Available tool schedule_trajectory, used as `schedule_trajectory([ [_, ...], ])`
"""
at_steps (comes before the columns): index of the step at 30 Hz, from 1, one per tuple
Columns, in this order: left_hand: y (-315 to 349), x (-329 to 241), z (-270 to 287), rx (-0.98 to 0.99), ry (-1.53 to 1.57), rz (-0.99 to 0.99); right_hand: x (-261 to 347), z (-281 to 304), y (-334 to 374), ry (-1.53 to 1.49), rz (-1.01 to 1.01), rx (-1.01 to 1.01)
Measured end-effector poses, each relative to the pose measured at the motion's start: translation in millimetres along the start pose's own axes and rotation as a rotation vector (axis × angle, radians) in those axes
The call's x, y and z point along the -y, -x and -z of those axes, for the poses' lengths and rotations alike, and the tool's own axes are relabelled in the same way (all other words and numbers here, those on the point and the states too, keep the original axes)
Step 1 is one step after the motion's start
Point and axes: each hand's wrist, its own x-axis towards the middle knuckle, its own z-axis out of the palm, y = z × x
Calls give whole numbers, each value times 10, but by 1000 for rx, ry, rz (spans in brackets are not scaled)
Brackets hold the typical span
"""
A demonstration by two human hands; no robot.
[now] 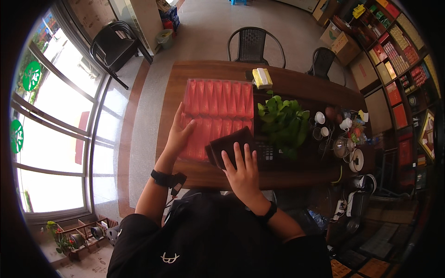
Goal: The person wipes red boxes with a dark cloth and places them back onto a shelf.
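Observation:
A clear plastic tray (219,116) with two rows of red, twisted-looking packets lies over the left part of the wooden table. My left hand (180,134) grips its left side, thumb over the top and fingers along the edge. Across the tray's lower right corner is a thin, dark brown flat piece (232,142), maybe a folder or cover. My right hand (243,173) rests on it with fingers stretched and spread; the thumb is hard to make out. Just right of the brown piece, a dark keypad (266,151) is partly visible.
On the table (208,69) stand a leafy green plant (285,120), a yellow tissue pack (262,78) and, at right, white cups (320,117) and a glass teapot (340,147). Black chairs (256,46) line the far side. Shelves of boxes (398,60) rise at right.

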Motion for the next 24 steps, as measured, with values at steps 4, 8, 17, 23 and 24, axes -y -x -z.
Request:
schedule_trajectory([
  [4,-99,177,20,17,96,28,285,-72,-236,-25,-40,-7],
  [8,-224,269,123,123,162,56,753,-354,-533,-28,-74,-38],
  [17,-187,1292,196,191,1022,535,869,-524,-517,-52,-184,-179],
  [23,-64,2327,94,601,1223,1046,940,-588,-427,20,-280,-234],
  [24,-67,2376,59,589,1194,1027,914,-607,-398,52,-332,-254],
])
